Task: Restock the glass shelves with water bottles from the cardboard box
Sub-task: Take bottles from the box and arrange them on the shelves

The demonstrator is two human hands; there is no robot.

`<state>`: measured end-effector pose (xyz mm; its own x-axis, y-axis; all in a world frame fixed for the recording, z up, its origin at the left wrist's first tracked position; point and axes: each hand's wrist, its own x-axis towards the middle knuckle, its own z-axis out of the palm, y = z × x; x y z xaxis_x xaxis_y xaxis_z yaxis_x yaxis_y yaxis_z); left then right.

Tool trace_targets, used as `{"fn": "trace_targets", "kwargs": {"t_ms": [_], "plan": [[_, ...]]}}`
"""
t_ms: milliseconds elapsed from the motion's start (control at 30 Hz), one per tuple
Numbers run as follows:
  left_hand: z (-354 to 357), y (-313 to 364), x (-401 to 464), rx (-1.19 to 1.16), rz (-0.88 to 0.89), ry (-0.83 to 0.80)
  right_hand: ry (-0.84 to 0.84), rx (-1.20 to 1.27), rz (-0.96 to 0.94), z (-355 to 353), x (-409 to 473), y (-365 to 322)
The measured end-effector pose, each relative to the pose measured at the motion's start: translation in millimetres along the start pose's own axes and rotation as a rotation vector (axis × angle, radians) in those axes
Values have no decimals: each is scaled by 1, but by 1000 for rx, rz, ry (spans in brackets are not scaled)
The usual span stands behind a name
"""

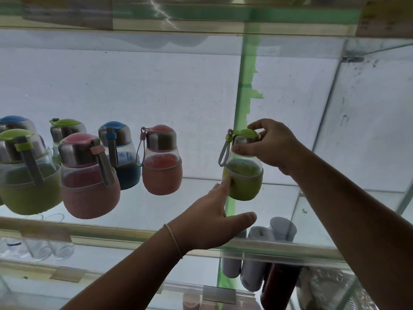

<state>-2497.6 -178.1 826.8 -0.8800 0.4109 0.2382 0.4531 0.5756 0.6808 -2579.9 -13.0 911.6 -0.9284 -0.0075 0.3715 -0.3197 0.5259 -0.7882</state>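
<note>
A small green water bottle with a steel cap and grey strap stands on the glass shelf, right of centre. My right hand grips its cap from the right, thumb and fingers curled round it. My left hand reaches up with straight fingers, the fingertips touching the bottle's green sleeve from the left. Left of it stand a pink bottle, a blue bottle, a larger-looking pink bottle and green bottles. The cardboard box is out of view.
A green taped upright runs behind the held bottle. A glass side panel closes the shelf on the right. On the shelf below stand white and dark tumblers and clear glasses. Another glass shelf lies overhead.
</note>
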Motion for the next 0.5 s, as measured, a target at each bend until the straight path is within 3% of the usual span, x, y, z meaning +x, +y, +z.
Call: {"fn": "trace_targets", "kwargs": {"t_ms": [500], "plan": [[3,-1,4,66,-70,-79,57,15,27,3,-2,6]]}}
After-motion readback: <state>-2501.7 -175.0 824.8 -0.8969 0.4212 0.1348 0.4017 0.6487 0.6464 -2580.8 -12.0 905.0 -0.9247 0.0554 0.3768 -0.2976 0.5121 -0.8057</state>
